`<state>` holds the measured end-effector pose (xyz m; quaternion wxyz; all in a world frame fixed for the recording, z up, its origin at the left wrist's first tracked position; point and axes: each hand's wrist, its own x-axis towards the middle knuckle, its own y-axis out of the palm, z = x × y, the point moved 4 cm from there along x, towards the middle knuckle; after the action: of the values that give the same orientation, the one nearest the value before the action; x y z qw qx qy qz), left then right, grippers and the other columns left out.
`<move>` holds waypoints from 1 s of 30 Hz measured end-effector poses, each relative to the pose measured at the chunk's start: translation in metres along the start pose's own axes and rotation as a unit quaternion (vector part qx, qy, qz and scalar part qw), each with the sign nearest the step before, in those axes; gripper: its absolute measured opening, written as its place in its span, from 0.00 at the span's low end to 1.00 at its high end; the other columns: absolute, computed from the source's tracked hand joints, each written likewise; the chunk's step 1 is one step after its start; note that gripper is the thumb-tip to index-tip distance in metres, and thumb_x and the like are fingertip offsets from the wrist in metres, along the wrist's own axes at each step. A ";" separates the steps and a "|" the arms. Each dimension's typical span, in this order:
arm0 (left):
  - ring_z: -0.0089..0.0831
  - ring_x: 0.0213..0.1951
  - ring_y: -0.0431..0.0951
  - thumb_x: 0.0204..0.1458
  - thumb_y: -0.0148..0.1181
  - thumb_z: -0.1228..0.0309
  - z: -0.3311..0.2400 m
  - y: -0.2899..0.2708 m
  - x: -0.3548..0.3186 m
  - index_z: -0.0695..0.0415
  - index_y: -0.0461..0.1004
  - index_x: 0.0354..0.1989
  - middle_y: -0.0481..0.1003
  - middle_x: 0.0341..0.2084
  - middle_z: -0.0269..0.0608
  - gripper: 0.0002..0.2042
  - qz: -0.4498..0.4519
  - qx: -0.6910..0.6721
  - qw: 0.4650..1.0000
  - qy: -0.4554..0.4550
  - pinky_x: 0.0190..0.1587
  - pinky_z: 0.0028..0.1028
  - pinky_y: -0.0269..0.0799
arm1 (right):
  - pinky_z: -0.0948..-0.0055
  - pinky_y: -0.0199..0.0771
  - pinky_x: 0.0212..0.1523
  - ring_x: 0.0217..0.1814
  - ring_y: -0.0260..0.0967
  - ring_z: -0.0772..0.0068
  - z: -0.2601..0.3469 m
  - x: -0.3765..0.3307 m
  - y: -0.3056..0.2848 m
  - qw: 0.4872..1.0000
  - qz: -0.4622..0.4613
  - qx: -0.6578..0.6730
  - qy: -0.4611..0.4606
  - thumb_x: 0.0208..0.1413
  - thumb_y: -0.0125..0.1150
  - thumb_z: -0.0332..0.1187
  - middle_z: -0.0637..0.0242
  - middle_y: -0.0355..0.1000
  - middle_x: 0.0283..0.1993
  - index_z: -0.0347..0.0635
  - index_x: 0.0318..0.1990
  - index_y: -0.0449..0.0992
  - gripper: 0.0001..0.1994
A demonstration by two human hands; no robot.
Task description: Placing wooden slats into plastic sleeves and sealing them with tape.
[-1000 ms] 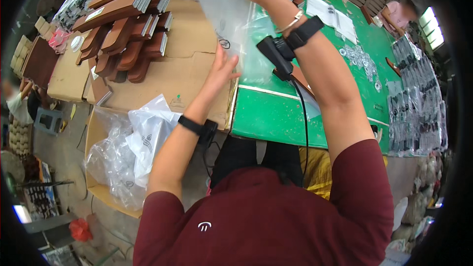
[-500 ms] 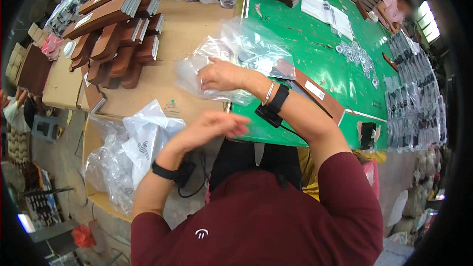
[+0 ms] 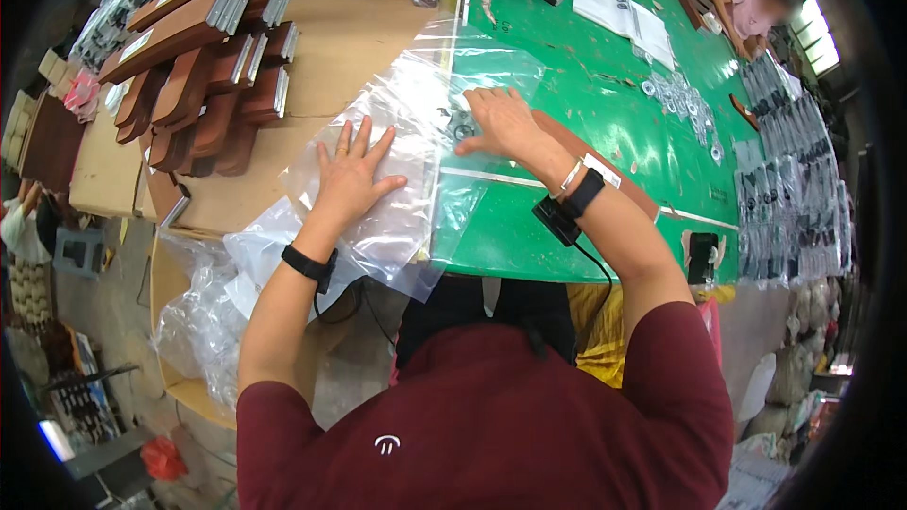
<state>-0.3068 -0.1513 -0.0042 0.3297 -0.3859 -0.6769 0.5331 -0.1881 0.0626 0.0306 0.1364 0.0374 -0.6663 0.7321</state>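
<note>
A clear plastic bag (image 3: 402, 113) lies spread across the seam between the cardboard-covered table and the green table, its near corner hanging over the front edge. My left hand (image 3: 351, 178) presses flat on the bag's left part, fingers spread. On the bag's right side rests my right hand (image 3: 505, 123), fingers stretched out and thumb apart. Small round dark-and-clear parts (image 3: 460, 125) show beside the right thumb; whether they are inside the bag or under it I cannot tell. A brown board (image 3: 559, 137) with a white label lies partly hidden beneath my right forearm.
Brown boards with metal edges (image 3: 189, 57) are stacked at the left. An open carton (image 3: 175, 373) of crumpled plastic bags stands below. On the green table (image 3: 586, 66) lie white sheets (image 3: 619, 19), clear round parts (image 3: 685, 104), a phone (image 3: 702, 258) and bagged parts (image 3: 794, 189). A person (image 3: 751, 14) sits far right.
The crumpled bag has been spread out flat. My left hand has gone forward from the table's front edge onto it, and my right hand has shifted right with its fingers opened.
</note>
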 end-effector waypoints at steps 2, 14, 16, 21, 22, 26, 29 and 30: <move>0.47 0.75 0.46 0.52 0.57 0.38 0.005 0.003 0.001 0.37 0.57 0.73 0.50 0.74 0.46 0.40 -0.010 0.022 1.000 -0.019 0.66 0.72 0.38 | 0.54 0.75 0.49 0.46 0.75 0.52 -0.012 0.008 0.015 0.998 -0.022 -0.057 0.014 0.43 0.74 0.46 0.60 0.77 0.45 0.43 0.41 0.78 0.21; 0.46 0.75 0.45 0.53 0.53 0.34 0.037 -0.003 0.013 0.45 0.53 0.74 0.46 0.75 0.48 0.44 0.004 0.061 0.986 -0.155 0.64 0.72 0.44 | 0.56 0.76 0.48 0.47 0.78 0.52 -0.181 0.100 -0.038 0.859 -0.279 0.178 0.392 0.58 0.59 0.46 0.56 0.80 0.45 0.50 0.46 0.82 0.15; 0.48 0.73 0.50 0.52 0.54 0.35 0.038 -0.004 0.017 0.45 0.54 0.74 0.52 0.73 0.49 0.44 -0.015 0.065 0.986 -0.153 0.64 0.70 0.47 | 0.57 0.76 0.48 0.47 0.78 0.52 -0.156 0.095 -0.051 0.899 -0.330 0.196 0.212 0.58 0.59 0.44 0.58 0.80 0.46 0.47 0.48 0.80 0.15; 0.47 0.61 0.68 0.51 0.63 0.45 0.034 -0.030 0.026 0.48 0.60 0.71 0.68 0.60 0.50 0.40 -0.017 0.068 0.985 -0.161 0.60 0.57 0.61 | 0.67 0.75 0.48 0.45 0.77 0.62 0.004 0.012 -0.013 0.938 0.042 0.341 0.030 0.61 0.62 0.36 0.57 0.79 0.46 0.39 0.48 0.80 0.13; 0.46 0.56 0.71 0.50 0.65 0.50 0.030 -0.030 0.034 0.48 0.62 0.70 0.71 0.56 0.47 0.38 -0.073 0.065 0.993 -0.071 0.57 0.51 0.64 | 0.63 0.75 0.51 0.48 0.77 0.56 0.026 -0.009 -0.005 0.946 0.061 0.318 -0.028 0.59 0.63 0.35 0.56 0.79 0.46 0.40 0.48 0.80 0.13; 0.43 0.55 0.73 0.48 0.69 0.62 -0.004 -0.039 0.073 0.42 0.67 0.67 0.70 0.59 0.44 0.34 0.003 0.032 0.993 0.113 0.56 0.41 0.70 | 0.58 0.70 0.59 0.61 0.68 0.51 0.066 -0.050 0.010 0.967 0.032 0.240 -0.086 0.49 0.70 0.33 0.58 0.72 0.56 0.41 0.50 0.76 0.20; 0.47 0.64 0.68 0.50 0.67 0.57 -0.004 -0.020 0.096 0.34 0.66 0.68 0.63 0.68 0.42 0.33 0.055 -0.011 0.989 0.138 0.61 0.45 0.68 | 0.56 0.64 0.66 0.70 0.60 0.49 0.077 -0.064 0.009 0.963 0.032 0.261 -0.064 0.47 0.72 0.32 0.54 0.63 0.67 0.39 0.59 0.69 0.30; 0.47 0.64 0.68 0.50 0.67 0.57 -0.003 -0.017 0.106 0.34 0.66 0.68 0.63 0.68 0.42 0.33 0.054 -0.012 0.988 0.142 0.61 0.45 0.68 | 0.56 0.64 0.66 0.70 0.60 0.49 0.078 -0.070 0.012 0.964 0.031 0.259 -0.061 0.47 0.72 0.32 0.54 0.63 0.67 0.39 0.59 0.69 0.30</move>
<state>-0.3581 -0.0599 0.0172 0.3884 -0.4975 -0.6078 0.4818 -0.1339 -0.0256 0.0111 0.0587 0.0957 -0.4620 0.8798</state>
